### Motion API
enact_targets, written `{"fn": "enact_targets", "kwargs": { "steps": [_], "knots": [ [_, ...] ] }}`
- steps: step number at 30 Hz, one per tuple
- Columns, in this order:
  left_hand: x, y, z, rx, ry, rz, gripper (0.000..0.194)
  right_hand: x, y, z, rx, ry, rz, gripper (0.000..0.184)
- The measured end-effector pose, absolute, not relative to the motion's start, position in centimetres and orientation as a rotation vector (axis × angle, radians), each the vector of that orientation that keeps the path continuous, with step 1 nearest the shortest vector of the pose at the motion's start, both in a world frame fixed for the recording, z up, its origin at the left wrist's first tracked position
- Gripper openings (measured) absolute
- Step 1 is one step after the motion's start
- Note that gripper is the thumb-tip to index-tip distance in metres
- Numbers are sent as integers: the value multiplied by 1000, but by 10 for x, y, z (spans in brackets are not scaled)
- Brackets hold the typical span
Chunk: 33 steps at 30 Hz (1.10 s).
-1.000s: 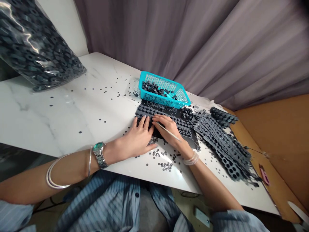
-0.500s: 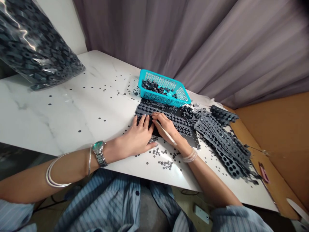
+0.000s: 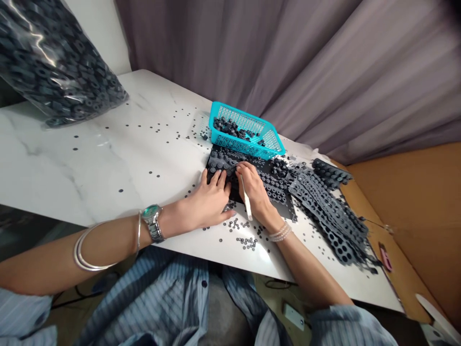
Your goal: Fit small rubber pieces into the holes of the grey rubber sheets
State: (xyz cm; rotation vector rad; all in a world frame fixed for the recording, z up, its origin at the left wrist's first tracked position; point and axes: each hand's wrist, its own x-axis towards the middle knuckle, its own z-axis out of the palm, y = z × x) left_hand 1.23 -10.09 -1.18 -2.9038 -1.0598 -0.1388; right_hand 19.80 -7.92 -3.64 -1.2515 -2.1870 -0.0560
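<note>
A black rubber sheet [image 3: 266, 180] studded with small round parts lies on the white marble table [image 3: 108, 154], just in front of a turquoise basket [image 3: 247, 131] holding loose black parts. My left hand [image 3: 209, 197] lies flat on the sheet's near left corner, fingers stretched out. My right hand [image 3: 254, 190] rests on the sheet beside it, closed around a thin pale stick [image 3: 246, 201] whose tip points at the sheet's studs. Several loose black rings [image 3: 245, 240] lie scattered by my wrists.
A pile of punched-out grey sheets [image 3: 331, 211] lies to the right. A clear bag full of black rings [image 3: 54, 67] sits at the far left. Black dots are scattered over the table. Purple curtains hang behind; brown board lies at the right.
My right hand has shifted a little up the sheet, and the stick has swung from pointing right to pointing nearly straight toward me. The left hand stays pressed on the sheet.
</note>
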Motion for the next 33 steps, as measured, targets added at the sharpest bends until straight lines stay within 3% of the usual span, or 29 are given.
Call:
{"fn": "enact_targets", "kwargs": {
  "steps": [7, 13, 18, 26, 33],
  "knots": [
    [10, -99, -11, -2910, -1057, -193, 74, 231, -81, -15, -1577, -1715, -319, 20],
    [7, -100, -2, -2847, -1071, -276, 61, 288, -91, -7, -1950, -1708, -382, 20],
    [8, -104, 0, -2803, -1130, -217, 54, 306, -96, 0, -1981, -1729, -538, 17],
    [10, -106, -6, -2798, -1184, -144, 61, 207, -96, -8, -1318, -2052, 249, 13],
    [10, -106, -2, -2811, -1192, -107, 60, 198, -98, -19, -1275, -2176, 320, 14]
  ]
}}
